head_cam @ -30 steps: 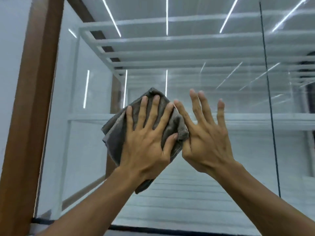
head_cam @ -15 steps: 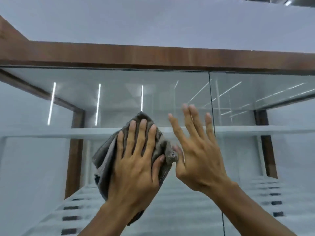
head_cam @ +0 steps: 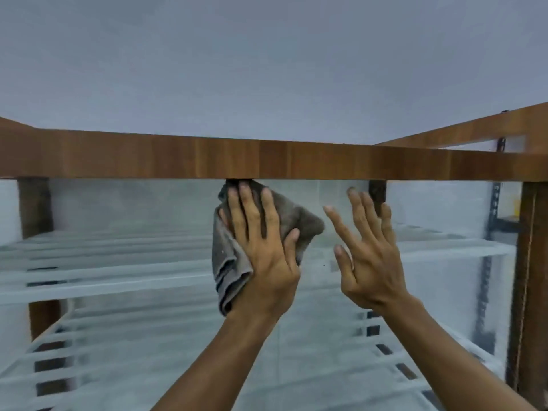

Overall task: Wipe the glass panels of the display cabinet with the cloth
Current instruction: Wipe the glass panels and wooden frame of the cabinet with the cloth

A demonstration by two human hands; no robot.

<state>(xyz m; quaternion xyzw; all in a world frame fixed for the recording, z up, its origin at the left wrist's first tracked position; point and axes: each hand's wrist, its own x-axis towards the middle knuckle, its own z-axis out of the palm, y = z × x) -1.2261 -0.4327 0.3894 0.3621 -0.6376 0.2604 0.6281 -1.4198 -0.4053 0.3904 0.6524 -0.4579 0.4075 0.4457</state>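
Before us stands the glass panel point(head_cam: 133, 209) of the display cabinet, with the top rail point(head_cam: 178, 157) running across just above it. Our left hand point(head_cam: 264, 262) lies flat on the cloth point(head_cam: 299, 223), which sits between hand and glass, its upper edge touching the underside of the rail. Our right hand point(head_cam: 370, 268) is just right of the cloth, apart from it, fingers spread; whether it touches the panel we cannot tell. Behind the glass, shelves point(head_cam: 118, 277) run left to right, and a post point(head_cam: 530, 277) stands at the far right.

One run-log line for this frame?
left hand: presses cloth on glass panel under top rail | right hand: open, beside cloth
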